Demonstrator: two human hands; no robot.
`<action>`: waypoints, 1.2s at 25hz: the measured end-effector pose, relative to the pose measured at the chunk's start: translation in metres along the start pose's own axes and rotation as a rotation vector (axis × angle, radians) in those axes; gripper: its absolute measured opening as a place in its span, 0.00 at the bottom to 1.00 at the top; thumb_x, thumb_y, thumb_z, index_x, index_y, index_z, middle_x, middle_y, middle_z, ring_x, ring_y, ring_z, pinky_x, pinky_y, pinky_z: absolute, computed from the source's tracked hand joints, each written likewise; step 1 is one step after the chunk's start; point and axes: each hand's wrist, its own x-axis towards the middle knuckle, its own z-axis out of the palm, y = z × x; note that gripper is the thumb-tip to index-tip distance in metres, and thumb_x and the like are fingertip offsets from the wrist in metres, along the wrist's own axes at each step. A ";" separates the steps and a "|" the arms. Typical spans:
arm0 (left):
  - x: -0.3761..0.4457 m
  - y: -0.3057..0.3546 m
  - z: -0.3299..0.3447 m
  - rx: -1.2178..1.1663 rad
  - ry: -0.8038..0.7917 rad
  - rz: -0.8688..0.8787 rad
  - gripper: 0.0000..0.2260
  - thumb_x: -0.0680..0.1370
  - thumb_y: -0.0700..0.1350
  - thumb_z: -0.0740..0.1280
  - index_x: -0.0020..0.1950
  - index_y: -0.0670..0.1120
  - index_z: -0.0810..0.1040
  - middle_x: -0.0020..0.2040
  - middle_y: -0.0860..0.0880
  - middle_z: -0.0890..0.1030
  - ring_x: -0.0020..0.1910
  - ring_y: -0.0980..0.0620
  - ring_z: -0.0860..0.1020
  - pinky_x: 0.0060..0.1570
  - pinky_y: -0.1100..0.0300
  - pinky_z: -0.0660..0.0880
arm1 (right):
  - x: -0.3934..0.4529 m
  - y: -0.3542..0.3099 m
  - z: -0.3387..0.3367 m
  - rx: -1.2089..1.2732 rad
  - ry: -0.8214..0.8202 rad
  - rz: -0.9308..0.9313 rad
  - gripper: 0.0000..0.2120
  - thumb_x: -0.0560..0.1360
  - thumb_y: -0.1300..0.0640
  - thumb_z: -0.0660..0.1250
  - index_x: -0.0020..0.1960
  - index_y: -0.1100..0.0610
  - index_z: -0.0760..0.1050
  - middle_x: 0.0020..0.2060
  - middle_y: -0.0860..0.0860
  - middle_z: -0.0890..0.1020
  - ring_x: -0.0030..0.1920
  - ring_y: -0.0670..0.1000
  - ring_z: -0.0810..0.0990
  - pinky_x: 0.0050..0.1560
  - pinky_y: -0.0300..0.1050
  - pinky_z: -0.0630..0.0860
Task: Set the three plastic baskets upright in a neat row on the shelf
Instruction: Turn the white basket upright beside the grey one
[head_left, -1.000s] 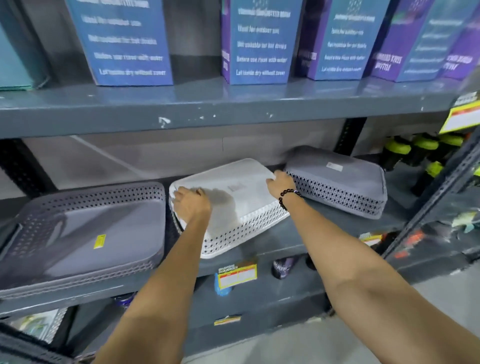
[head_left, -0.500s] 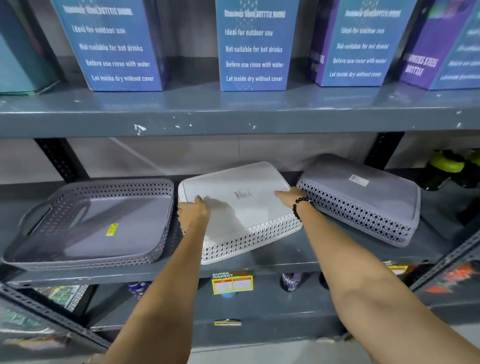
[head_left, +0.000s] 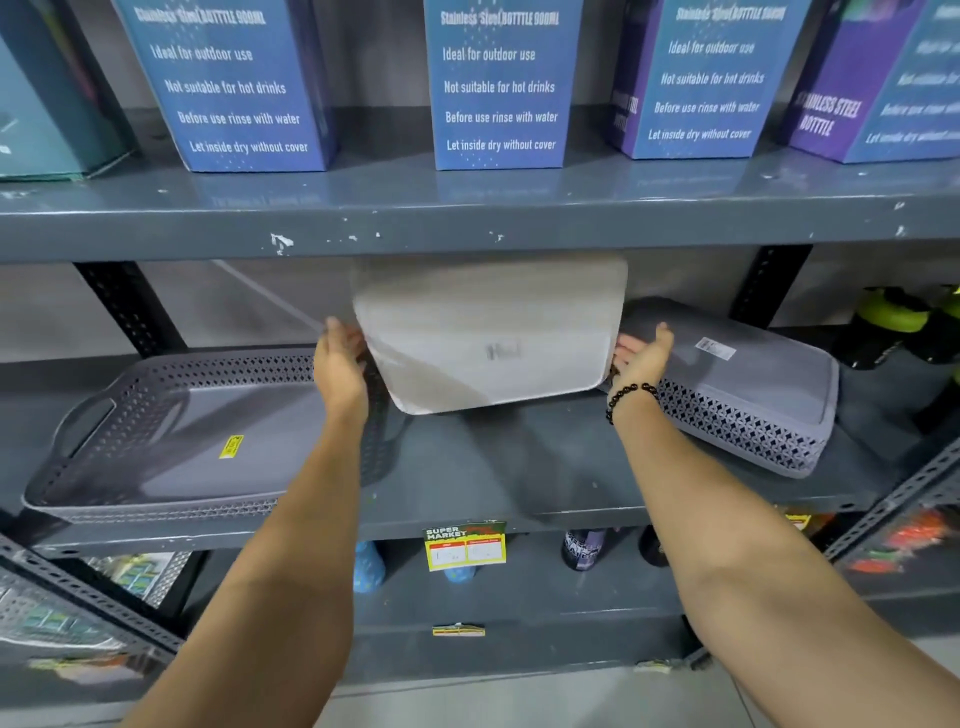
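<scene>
The shelf (head_left: 519, 467) carries all 3 baskets at mid level. The dark grey basket (head_left: 171, 441) on my left sits upright, opening up, so I judge it finished. The grey basket (head_left: 748, 384) on my right lies upside down, base up, 1 end raised, and awaits turning. The white basket (head_left: 488, 338) is lifted between them, its base facing me, tipped on edge to turn it over; it is blurred. My left hand (head_left: 340, 364) and right hand (head_left: 641, 356) press its 2 short sides, fingers loosely spread and flat, clamping rather than hooking, so it can pivot.
</scene>
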 end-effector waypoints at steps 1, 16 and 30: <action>0.002 -0.004 -0.009 -0.013 -0.015 -0.078 0.19 0.82 0.55 0.52 0.52 0.42 0.76 0.53 0.44 0.79 0.51 0.47 0.76 0.55 0.53 0.73 | 0.004 0.005 -0.008 0.009 -0.016 0.055 0.35 0.74 0.36 0.51 0.65 0.63 0.72 0.62 0.60 0.76 0.62 0.55 0.74 0.67 0.52 0.67; -0.029 -0.033 -0.040 1.381 -0.042 0.105 0.11 0.77 0.34 0.60 0.57 0.34 0.76 0.55 0.36 0.78 0.53 0.35 0.79 0.50 0.47 0.76 | 0.026 0.040 -0.043 -0.751 -0.150 0.072 0.15 0.77 0.61 0.61 0.62 0.63 0.76 0.36 0.52 0.79 0.32 0.51 0.74 0.37 0.45 0.72; -0.013 -0.034 -0.045 1.363 -0.006 0.174 0.13 0.75 0.29 0.59 0.55 0.34 0.78 0.55 0.35 0.79 0.53 0.36 0.79 0.52 0.47 0.77 | 0.025 0.049 -0.026 -0.820 -0.184 -0.051 0.16 0.78 0.66 0.59 0.64 0.60 0.75 0.55 0.61 0.81 0.47 0.54 0.77 0.58 0.55 0.76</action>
